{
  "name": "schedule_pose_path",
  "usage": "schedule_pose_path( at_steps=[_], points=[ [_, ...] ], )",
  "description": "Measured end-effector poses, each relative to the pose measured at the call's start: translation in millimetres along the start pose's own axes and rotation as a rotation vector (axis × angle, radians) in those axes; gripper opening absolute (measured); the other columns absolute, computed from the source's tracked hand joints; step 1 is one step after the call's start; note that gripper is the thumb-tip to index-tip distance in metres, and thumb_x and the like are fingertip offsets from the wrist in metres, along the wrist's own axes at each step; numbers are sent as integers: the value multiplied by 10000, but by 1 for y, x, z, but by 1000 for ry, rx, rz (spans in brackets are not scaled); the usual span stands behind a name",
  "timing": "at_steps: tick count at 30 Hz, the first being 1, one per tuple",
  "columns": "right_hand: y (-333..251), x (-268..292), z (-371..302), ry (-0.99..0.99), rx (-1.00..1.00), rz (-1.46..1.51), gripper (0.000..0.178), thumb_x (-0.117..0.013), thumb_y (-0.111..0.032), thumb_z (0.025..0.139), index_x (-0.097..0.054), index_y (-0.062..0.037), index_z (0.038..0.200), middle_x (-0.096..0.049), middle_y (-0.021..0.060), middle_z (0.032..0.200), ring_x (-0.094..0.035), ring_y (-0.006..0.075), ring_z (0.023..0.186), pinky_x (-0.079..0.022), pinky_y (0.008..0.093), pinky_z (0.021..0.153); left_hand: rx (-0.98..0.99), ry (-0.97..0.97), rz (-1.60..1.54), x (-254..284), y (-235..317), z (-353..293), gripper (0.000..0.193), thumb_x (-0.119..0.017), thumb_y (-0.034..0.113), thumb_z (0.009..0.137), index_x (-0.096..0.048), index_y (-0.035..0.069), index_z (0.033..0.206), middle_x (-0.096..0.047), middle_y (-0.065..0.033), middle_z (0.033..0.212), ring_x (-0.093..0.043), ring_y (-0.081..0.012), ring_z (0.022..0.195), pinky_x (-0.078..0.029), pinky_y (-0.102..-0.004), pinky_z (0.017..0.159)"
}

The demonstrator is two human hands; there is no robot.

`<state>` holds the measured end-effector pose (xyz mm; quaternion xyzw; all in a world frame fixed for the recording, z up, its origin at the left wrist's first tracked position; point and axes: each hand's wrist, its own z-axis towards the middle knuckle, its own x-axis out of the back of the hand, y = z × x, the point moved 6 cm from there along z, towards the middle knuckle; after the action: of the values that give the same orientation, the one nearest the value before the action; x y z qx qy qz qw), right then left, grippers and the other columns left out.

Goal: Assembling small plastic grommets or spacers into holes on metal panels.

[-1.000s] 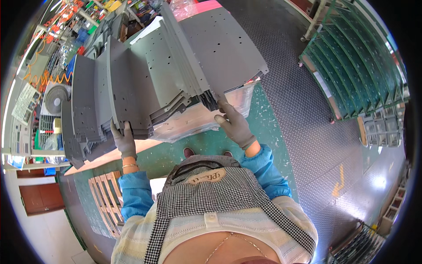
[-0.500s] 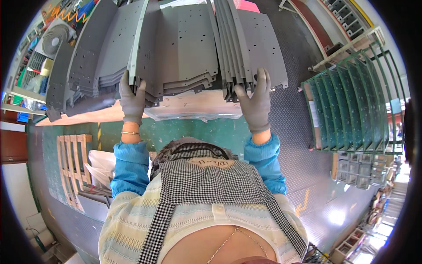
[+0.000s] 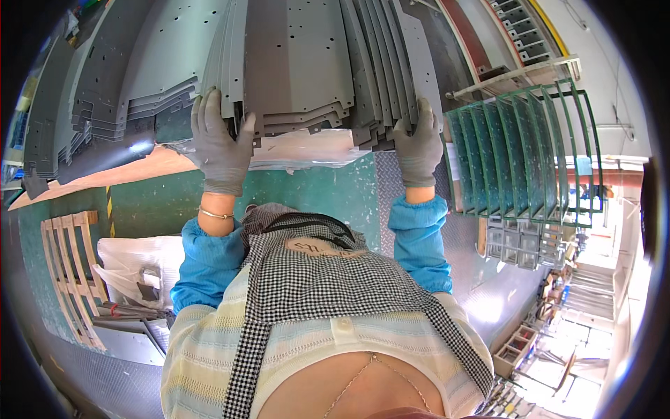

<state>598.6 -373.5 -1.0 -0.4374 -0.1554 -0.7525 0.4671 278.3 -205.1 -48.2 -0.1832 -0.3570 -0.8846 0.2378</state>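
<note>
Nested grey sheet-metal panels, punched with small holes, lie in a stack in front of me, their flanges standing up on both sides. My left hand, in a grey glove, closes round the near end of the left flanges, thumb on the right, fingers on the left. On the other side my right hand, gloved alike, grips the near ends of the right-hand flanges, thumb left and fingers right. How many panels each hand holds is hidden.
More bent panels lie left of my left hand. Under the stack is a wrapped pale base. A green slatted rack stands at right, near a long shelf. A wooden pallet lies at lower left.
The view has swung right. Both hands stay at the near panel ends; my left hand now covers more of the flanges. The right-hand panel looks narrower and more upright beside my right hand.
</note>
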Motion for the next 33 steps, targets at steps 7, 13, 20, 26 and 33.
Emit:
schedule_pose_path(
  at_steps=[7, 13, 20, 26, 33],
  points=[
    [-3, 3, 3, 39, 77, -41, 622, -720, -217, 808, -549, -147, 1402, -680, 142, 1220, -740, 344, 899, -630, 435, 711, -56, 7, -7, 3, -2, 4, 736, -812, 316, 827, -469, -27, 1380, -557, -243, 1361, -506, -487, 1280, -449, -553, 1073],
    [15, 6, 7, 12, 129, -55, 606, -725, -192, 801, -570, -135, 1384, -692, 163, 1212, -737, 358, 911, -627, 430, 715, -78, -8, -19, 4, 0, 6, 738, -805, 338, 837, -465, -26, 1381, -552, -243, 1356, -505, -490, 1280, -459, -555, 1061],
    [20, 8, 9, -35, 145, 67, 655, -731, -188, 783, -558, -121, 1411, -688, 173, 1207, -731, 373, 930, -624, 447, 772, -66, -27, -5, 5, 2, 5, 736, -810, 309, 836, -460, -22, 1393, -550, -234, 1366, -499, -479, 1298, -452, -552, 1070],
    [31, 5, 13, -107, 155, 39, 695, -740, -194, 781, -531, -118, 1439, -673, 181, 1240, -723, 378, 969, -618, 455, 807, -64, -19, 24, 2, 1, 2, 733, -815, 302, 840, -465, -17, 1399, -550, -228, 1377, -496, -466, 1309, -442, -540, 1085],
    [34, 16, 25, -359, 167, 289, 781, -770, -98, 783, -455, -72, 1497, -600, 222, 1373, -634, 377, 1215, -531, 409, 1032, -64, -1, 11, 2, 1, 2, 731, -819, 301, 839, -469, -5, 1404, -559, -220, 1377, -495, -461, 1315, -433, -536, 1097]
  ],
)
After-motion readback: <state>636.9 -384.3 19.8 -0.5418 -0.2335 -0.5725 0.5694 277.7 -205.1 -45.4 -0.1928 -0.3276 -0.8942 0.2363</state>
